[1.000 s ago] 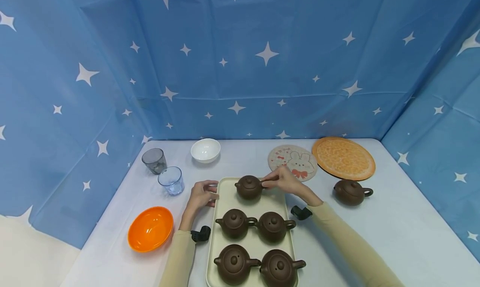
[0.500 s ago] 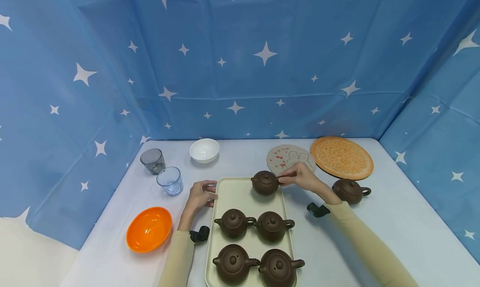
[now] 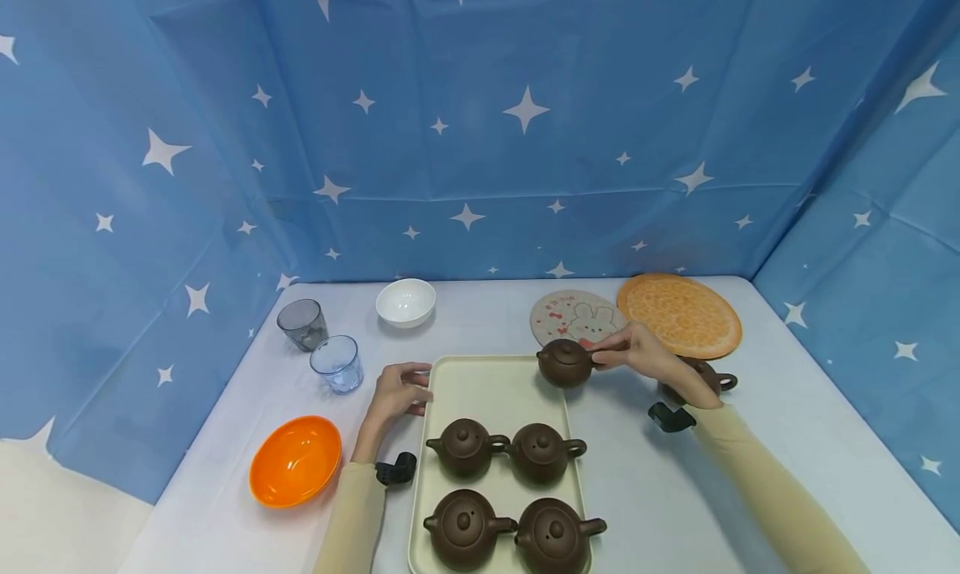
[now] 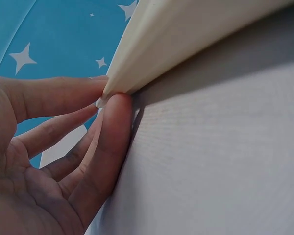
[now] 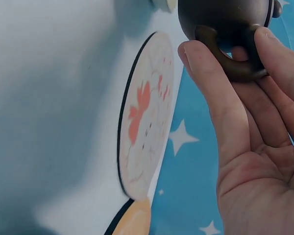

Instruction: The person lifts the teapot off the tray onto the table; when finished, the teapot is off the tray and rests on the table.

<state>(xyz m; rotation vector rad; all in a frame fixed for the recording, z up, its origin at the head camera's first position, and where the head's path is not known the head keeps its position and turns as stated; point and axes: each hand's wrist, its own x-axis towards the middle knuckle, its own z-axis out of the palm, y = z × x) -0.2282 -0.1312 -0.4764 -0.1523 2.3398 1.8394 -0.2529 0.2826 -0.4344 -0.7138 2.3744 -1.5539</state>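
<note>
My right hand [image 3: 640, 351] pinches the handle of a dark brown teapot [image 3: 565, 363], which is held up over the far right corner of the cream tray [image 3: 480, 382]. In the right wrist view, thumb and fingers close round that teapot's handle [image 5: 229, 67]. My left hand [image 3: 396, 393] is at the tray's far left edge, and in the left wrist view its thumb and fingers pinch the tray's rim [image 4: 152, 44]. Several brown teapots stand on the tray, among them a small one [image 3: 464, 449] and a larger one [image 3: 553, 536].
Another brown teapot [image 3: 726, 382] sits right of the tray, partly hidden behind my right wrist. A bunny mat [image 3: 551, 316] and an orange round mat [image 3: 678, 311] lie behind. Leftward are an orange bowl [image 3: 295, 461], a blue glass [image 3: 337, 364], a grey glass [image 3: 303, 324] and a white bowl [image 3: 406, 302].
My right hand has carried the teapot rightward from the middle of the tray's far end to over its right edge. The left hand stays at the tray's edge.
</note>
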